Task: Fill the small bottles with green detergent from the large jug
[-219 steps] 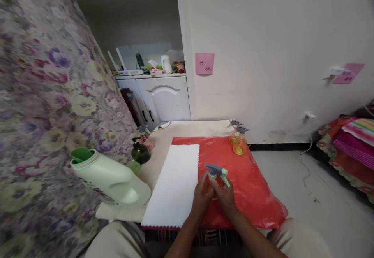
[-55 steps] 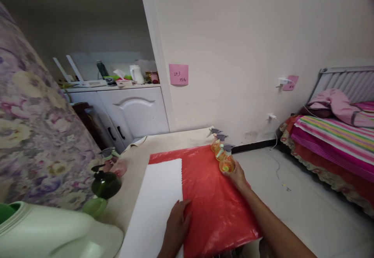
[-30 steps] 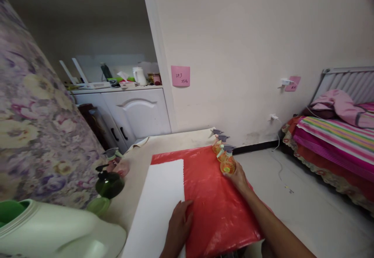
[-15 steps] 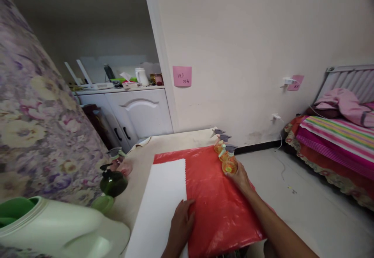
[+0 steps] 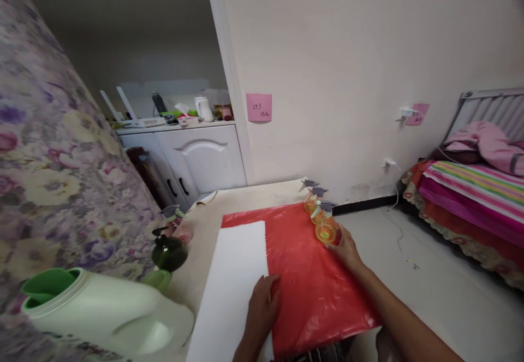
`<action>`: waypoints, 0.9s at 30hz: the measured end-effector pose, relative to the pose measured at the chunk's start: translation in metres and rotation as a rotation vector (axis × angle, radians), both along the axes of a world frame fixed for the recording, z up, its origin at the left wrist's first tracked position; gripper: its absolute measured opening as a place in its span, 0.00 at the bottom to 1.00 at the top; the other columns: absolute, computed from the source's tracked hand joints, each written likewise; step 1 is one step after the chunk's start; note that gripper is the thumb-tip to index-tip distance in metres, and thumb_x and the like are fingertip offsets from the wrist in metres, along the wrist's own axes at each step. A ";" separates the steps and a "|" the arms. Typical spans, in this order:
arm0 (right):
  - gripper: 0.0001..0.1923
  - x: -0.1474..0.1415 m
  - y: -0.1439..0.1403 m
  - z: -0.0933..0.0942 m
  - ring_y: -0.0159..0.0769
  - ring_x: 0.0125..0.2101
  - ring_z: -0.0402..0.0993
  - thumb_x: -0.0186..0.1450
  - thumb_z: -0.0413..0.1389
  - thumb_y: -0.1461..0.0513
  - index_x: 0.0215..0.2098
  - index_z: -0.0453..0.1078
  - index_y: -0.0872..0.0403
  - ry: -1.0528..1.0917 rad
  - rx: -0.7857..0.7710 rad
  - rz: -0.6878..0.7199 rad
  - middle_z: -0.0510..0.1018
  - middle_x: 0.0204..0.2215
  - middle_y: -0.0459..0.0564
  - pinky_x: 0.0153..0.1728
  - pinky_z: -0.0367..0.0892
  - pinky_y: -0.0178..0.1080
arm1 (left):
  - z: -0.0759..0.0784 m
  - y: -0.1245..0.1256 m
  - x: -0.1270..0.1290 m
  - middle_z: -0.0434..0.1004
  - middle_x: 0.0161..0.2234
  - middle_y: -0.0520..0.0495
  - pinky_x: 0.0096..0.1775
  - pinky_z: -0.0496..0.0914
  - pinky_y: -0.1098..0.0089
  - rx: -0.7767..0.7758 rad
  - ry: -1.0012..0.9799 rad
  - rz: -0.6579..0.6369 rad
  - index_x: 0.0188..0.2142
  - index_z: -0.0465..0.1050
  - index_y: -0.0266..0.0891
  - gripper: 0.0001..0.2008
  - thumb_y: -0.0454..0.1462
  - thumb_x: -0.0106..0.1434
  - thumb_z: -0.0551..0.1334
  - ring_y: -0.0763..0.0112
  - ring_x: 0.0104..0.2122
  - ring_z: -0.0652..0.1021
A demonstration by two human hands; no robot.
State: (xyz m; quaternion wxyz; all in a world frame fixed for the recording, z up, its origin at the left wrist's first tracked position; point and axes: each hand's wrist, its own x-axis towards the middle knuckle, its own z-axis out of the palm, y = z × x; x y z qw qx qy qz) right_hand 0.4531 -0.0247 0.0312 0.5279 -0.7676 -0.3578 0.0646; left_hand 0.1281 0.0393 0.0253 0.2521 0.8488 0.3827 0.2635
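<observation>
My left hand (image 5: pixel 263 302) rests over the right edge of a white sheet (image 5: pixel 233 263) with a scalloped border, its fingers loosely bent and apart. Under the sheet and to its right lies glossy red plastic (image 5: pixel 311 296). My right hand (image 5: pixel 346 248) is beside the nearest amber spray bottle (image 5: pixel 326 232), fingers apart, with a small gap showing between them and the bottle. This bottle stands upright at the right edge of the red plastic. Behind it, more spray bottles with grey trigger heads (image 5: pixel 309 183) form a row.
A pale green jug (image 5: pixel 114 313) lies on its side at front left. Near it stand a dark green pump bottle (image 5: pixel 170 253), a green cup (image 5: pixel 159 280) and a pink spray bottle (image 5: pixel 183 231). A floral curtain (image 5: pixel 73 182) hangs left; a bed (image 5: pixel 470 214) is at right.
My right hand has eased slightly right, away from the nearest spray bottle, which stays in place. My left hand stays on the sheet. The whole view has shifted a little.
</observation>
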 end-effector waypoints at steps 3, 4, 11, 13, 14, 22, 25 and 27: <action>0.37 0.009 -0.015 0.003 0.55 0.51 0.68 0.46 0.61 0.61 0.55 0.63 0.55 -0.016 -0.056 0.032 0.72 0.51 0.58 0.53 0.63 0.51 | 0.001 0.000 -0.001 0.76 0.49 0.46 0.60 0.60 0.51 -0.033 -0.048 -0.013 0.48 0.72 0.42 0.17 0.39 0.60 0.55 0.59 0.54 0.72; 0.34 0.010 -0.021 0.005 0.54 0.51 0.69 0.47 0.59 0.62 0.54 0.65 0.56 -0.022 -0.072 0.054 0.73 0.50 0.58 0.53 0.63 0.51 | 0.002 0.000 -0.002 0.76 0.49 0.45 0.60 0.61 0.52 -0.051 -0.072 -0.018 0.48 0.72 0.41 0.17 0.40 0.60 0.55 0.59 0.53 0.73; 0.21 -0.051 -0.079 0.009 0.44 0.43 0.75 0.50 0.57 0.65 0.43 0.74 0.53 -0.076 -0.151 0.381 0.78 0.42 0.52 0.49 0.67 0.45 | 0.021 0.000 -0.004 0.77 0.48 0.43 0.54 0.68 0.59 -0.222 -0.283 -0.106 0.48 0.71 0.39 0.17 0.41 0.62 0.53 0.63 0.50 0.75; 0.23 -0.079 -0.095 0.004 0.44 0.45 0.73 0.49 0.57 0.67 0.44 0.74 0.52 -0.095 -0.167 0.445 0.78 0.43 0.52 0.50 0.66 0.44 | 0.030 0.000 -0.004 0.77 0.48 0.43 0.54 0.68 0.59 -0.235 -0.300 -0.106 0.47 0.71 0.38 0.17 0.41 0.62 0.53 0.63 0.50 0.75; 0.24 -0.090 -0.102 0.001 0.44 0.45 0.73 0.48 0.56 0.67 0.44 0.74 0.51 -0.106 -0.179 0.466 0.77 0.43 0.52 0.51 0.65 0.44 | 0.035 0.000 -0.005 0.77 0.48 0.43 0.54 0.68 0.59 -0.231 -0.303 -0.103 0.47 0.71 0.38 0.17 0.40 0.62 0.53 0.63 0.50 0.75; 0.24 -0.111 -0.124 -0.024 0.44 0.50 0.68 0.50 0.52 0.68 0.46 0.72 0.52 -0.223 -0.277 0.467 0.72 0.48 0.56 0.54 0.63 0.44 | 0.029 0.004 -0.037 0.72 0.54 0.39 0.58 0.63 0.54 0.055 -0.014 -0.003 0.52 0.69 0.37 0.19 0.38 0.63 0.52 0.58 0.55 0.70; 0.22 -0.109 -0.129 -0.030 0.45 0.50 0.69 0.52 0.53 0.66 0.45 0.73 0.51 -0.228 -0.265 0.447 0.73 0.48 0.57 0.54 0.64 0.45 | 0.011 0.003 -0.052 0.66 0.59 0.38 0.59 0.58 0.47 0.173 0.206 0.090 0.55 0.67 0.37 0.21 0.38 0.63 0.53 0.53 0.61 0.63; 0.21 -0.110 -0.129 -0.031 0.46 0.49 0.70 0.52 0.53 0.65 0.44 0.74 0.50 -0.227 -0.262 0.438 0.74 0.47 0.57 0.53 0.64 0.45 | 0.003 0.001 -0.059 0.63 0.61 0.38 0.59 0.56 0.46 0.228 0.297 0.091 0.57 0.65 0.39 0.22 0.39 0.64 0.54 0.50 0.62 0.60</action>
